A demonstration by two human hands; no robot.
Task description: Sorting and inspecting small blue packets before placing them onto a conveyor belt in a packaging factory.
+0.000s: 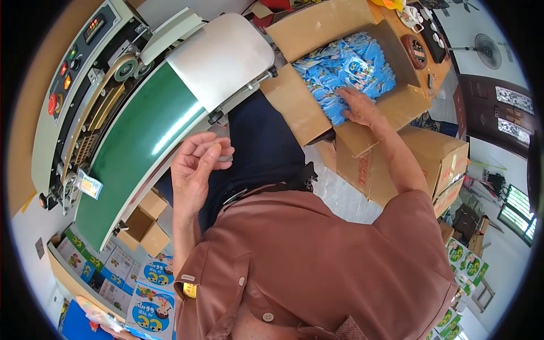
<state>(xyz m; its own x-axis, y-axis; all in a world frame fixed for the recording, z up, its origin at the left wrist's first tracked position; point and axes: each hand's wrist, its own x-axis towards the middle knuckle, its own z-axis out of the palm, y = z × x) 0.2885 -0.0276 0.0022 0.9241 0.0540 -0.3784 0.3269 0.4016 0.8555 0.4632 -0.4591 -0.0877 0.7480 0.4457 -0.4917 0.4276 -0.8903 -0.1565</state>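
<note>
My right hand [360, 107] rests on a heap of blue printed packets [323, 71] inside an open cardboard box [317, 25]. Its fingers and thumb are apart, with the fingertips on the packets. One packet with a white patch [358, 68] lies on top, just beyond the fingertips. Beside the near edge of a green conveyor belt [148, 116], my left hand [195, 170] is raised with its fingers curled toward the thumb. Whether anything small is between them cannot be made out. A small white and blue sachet [89, 186] is at the left part of the belt, by the machine's rollers.
The sealing machine's control panel [73, 62] has lit buttons and a red knob. A metal plate [218, 56] adjoins the belt. Closed cartons [396, 164] stand below the open box. Printed blue boxes [150, 311] are stacked at lower left. A wooden table [442, 73] is behind.
</note>
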